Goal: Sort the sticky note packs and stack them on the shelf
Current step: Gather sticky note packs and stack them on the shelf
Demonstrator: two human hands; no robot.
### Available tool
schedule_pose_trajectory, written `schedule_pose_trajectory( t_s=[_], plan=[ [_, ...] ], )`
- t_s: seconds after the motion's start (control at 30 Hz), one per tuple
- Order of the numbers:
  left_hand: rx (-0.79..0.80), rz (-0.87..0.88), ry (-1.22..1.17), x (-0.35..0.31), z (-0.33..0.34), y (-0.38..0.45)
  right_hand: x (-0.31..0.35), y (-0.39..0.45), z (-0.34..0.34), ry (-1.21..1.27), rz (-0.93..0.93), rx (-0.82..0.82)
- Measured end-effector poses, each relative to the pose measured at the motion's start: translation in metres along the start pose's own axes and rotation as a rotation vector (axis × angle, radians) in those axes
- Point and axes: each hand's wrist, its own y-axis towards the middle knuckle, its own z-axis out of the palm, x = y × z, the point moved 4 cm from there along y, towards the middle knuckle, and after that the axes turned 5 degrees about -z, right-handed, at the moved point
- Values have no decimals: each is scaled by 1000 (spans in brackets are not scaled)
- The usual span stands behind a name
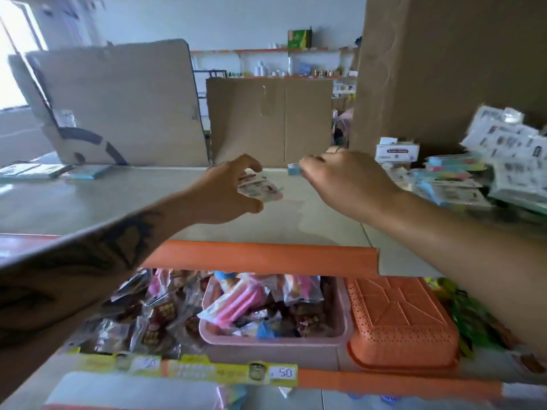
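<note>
Packs of blue sticky notes [85, 172] lie far left on the shelf [118, 199]. Left hand [228, 190] curls around a wrapped pack [260, 189] above it; right hand [349, 180] pinches a small blue pack [294, 169]. Mixed packs [453, 179] pile rightward.

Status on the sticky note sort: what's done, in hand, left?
Early. Done: a few flat packs lie at the shelf's far left. In hand: left hand grips a wrapped pack; right hand pinches a small blue pack. Left: the jumbled pile at right remains unsorted.

Orange basket [399, 321] beside pink tray [207, 327]
</note>
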Motion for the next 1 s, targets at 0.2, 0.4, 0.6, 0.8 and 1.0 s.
schedule_pose_trajectory(
  t_s=[0.2,0.4,0.6,0.8,1.0],
  plan=[
    [65,-56,-85,109,-53,-8,76,66,24,58,13,22],
    [203,-20,-97,219,-99,-6,147,142,63,203,13,75],
    [317,73,-9,287,-131,-2,201,182,77,385,19,155],
    [271,125,50,309,-145,-10,211,188,78,446,31,230],
    [189,100,-63,309,-153,-15,218,217,60,599,118,101]
  ],
)
